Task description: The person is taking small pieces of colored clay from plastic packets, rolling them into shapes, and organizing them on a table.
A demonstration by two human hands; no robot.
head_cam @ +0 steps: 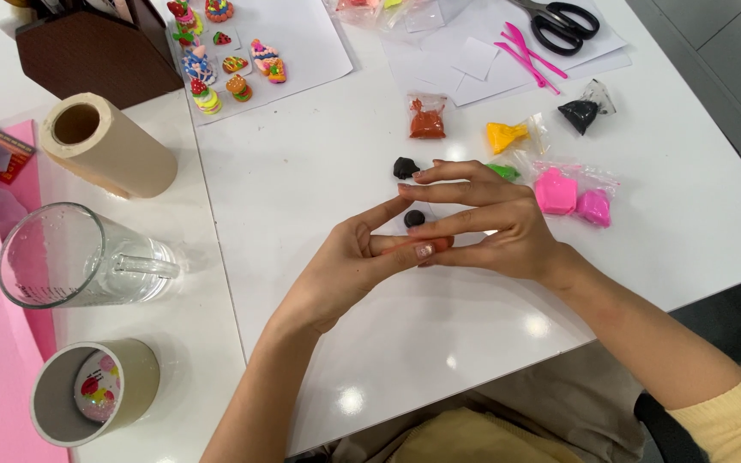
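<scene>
Clay, a small dark ball [414, 218], sits mid-table just beyond our hands. We press left hand [349, 266] and right hand [495, 227] together, fingers flat, nothing visibly pinched. It looks light, soft, easily dented; we judge a fingertip pinch suits it.

Bright overhead light, sharp focus, glare spots on the table [353, 401]

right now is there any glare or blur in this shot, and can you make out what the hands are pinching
Head view: round overhead-light glare spots on the white table near its front edge; soft, faint shadows. The glass jug shows reflections. Focus is mostly sharp, with slight softness at the fingertips. The left hand and right hand press together, hiding what lies between; a small dark clay ball sits beside them.
</scene>
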